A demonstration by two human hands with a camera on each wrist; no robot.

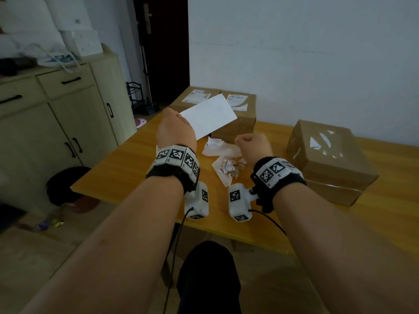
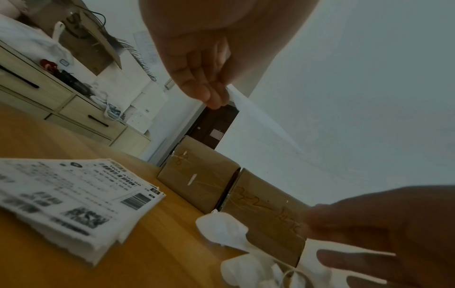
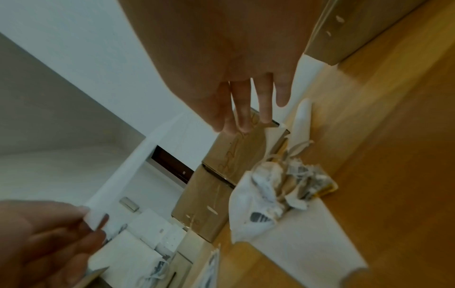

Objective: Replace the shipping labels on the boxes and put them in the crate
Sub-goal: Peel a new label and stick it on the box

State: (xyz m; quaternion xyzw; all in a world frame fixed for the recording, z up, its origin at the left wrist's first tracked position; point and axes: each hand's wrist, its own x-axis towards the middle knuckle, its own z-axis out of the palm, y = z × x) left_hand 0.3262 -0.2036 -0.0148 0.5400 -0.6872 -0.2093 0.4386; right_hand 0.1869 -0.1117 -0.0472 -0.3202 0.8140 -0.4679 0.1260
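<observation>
Nearest the lens, a white sheet (image 1: 209, 115) is pinched by one corner in the left hand (image 1: 175, 130), fingertips and thumb closed on its edge. It is held raised above the heap of torn scraps (image 1: 226, 162) with its blank side towards the head camera. It is judged to be one fresh label or its backing, lifted clear so that it can be peeled or turned before sticking. The right hand (image 1: 254, 145) is held just right of the heap with nothing in it. In the right wrist view its fingers hang loose and nearly straight, probably ready to take the sheet's free edge.

The heap lies on the counter (image 1: 127, 168). It seems to have been kept in one place so that the old label pieces stay out of the way.

Four boxes are counted. Two stand side by side beyond the heap, the left one (image 1: 192, 99) and the right one (image 1: 240, 114), each with a printed label on top. Two more are stacked well to the right of the heap. The upper box (image 1: 326, 152) shows only white remnants of a label and looks stripped for relabelling. The lower box (image 1: 337, 193) is mostly hidden.

One stack of printed labels (image 2: 68, 202) is seen left of the heap in the left wrist view. No crate is in view.
</observation>
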